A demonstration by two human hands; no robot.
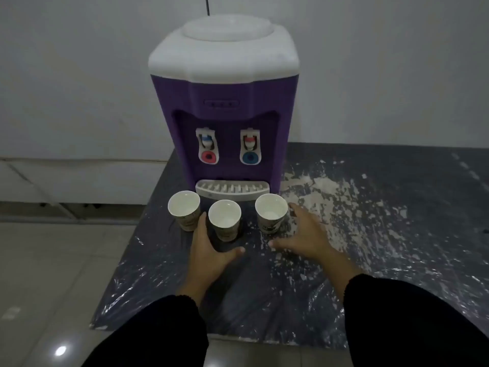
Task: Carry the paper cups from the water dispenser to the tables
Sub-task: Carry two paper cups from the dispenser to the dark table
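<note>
Three white paper cups stand upright in a row before the purple and white water dispenser (223, 102): a left cup (184, 209), a middle cup (225, 219) and a right cup (271, 211). My left hand (209, 250) curves around the base of the middle cup, fingers on its left and thumb below its front, apart from a firm grip. My right hand (304, 234) is spread just right of the right cup, fingers apart, holding nothing. Both arms wear black sleeves.
The dispenser sits on a dark table (370, 247) wrapped in torn plastic film with white flecks. The table's left edge drops to a pale tiled floor (53, 274). A white wall stands behind.
</note>
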